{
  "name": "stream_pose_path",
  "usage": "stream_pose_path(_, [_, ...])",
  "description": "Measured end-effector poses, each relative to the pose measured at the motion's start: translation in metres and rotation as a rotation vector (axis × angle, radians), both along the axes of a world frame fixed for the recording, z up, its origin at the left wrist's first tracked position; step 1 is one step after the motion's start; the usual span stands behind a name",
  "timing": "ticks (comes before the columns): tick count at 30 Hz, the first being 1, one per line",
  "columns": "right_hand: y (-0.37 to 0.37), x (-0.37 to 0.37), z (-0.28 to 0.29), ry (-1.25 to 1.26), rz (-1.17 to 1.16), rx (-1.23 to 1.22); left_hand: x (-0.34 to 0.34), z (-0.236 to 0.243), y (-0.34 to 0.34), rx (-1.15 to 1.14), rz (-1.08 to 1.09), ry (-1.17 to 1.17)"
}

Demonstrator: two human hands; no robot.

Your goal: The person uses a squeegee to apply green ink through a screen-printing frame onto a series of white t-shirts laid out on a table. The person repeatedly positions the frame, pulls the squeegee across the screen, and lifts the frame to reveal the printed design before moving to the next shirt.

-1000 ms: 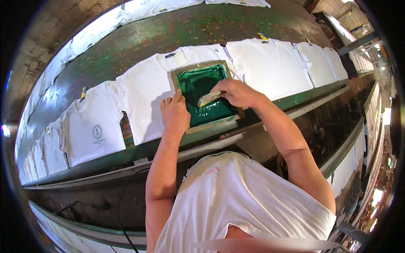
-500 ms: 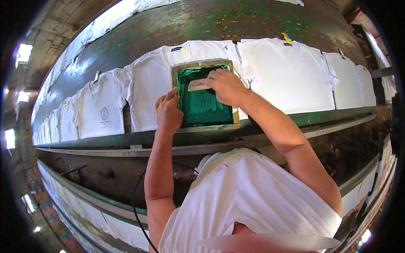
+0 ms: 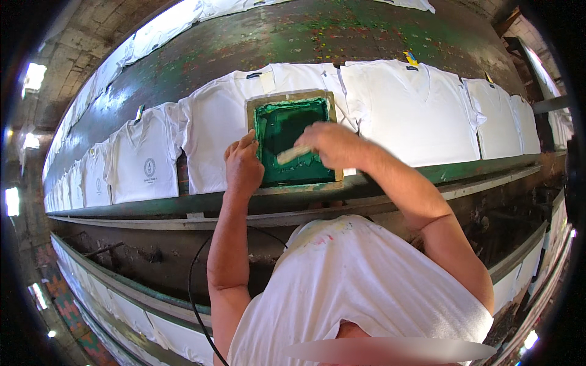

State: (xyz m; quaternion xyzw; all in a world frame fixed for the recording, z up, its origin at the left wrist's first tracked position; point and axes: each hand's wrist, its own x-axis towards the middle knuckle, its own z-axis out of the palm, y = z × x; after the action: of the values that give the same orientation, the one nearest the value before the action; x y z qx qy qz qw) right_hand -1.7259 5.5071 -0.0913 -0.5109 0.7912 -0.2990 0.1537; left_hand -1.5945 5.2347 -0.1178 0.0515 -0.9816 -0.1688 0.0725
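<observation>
Screen-printing frame (image 3: 251,113) sits mid-picture, right hand's (image 3: 336,145) fingers clamped on a squeegee (image 3: 295,154), left hand (image 3: 244,161) touching its edge, grip unclear; job looks part done: printed T-shirts (image 3: 137,137) at picture left, blank ones (image 3: 409,116) right.

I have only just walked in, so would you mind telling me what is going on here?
A person's right hand grips a flat scraper over the green middle of a frame, while the left hand is at the frame's left edge. The frame sits over a white shirt on a long table. More white shirts lie on both sides, and one on the left has a dark print.
</observation>
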Motion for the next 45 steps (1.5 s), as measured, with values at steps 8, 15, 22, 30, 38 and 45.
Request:
stream_pose_path(8, [-0.033, -0.043, -0.003, 0.210, -0.235, 0.015, 0.005, -0.016, 0.005, -0.043, 0.037, 0.131])
stream_pose_path(15, [-0.022, 0.017, 0.001, 0.245, -0.172, 0.067, 0.011, -0.036, 0.009, 0.084, 0.066, 0.216])
stream_pose_path(22, [-0.009, 0.082, 0.007, 0.243, -0.167, 0.080, 0.011, -0.049, 0.005, 0.224, 0.034, 0.288])
stream_pose_path(30, [-0.002, 0.129, 0.008, 0.264, -0.179, 0.071, 0.013, -0.051, 0.006, 0.312, 0.070, 0.288])
stream_pose_path(38, [0.033, 0.123, -0.014, 0.150, -0.635, -0.360, 0.020, -0.052, 0.002, 0.331, -0.026, 0.346])
stream_pose_path(45, [0.057, 0.108, -0.058, -0.635, -0.990, -0.510, 0.033, -0.049, 0.006, 0.285, -0.088, 0.546])
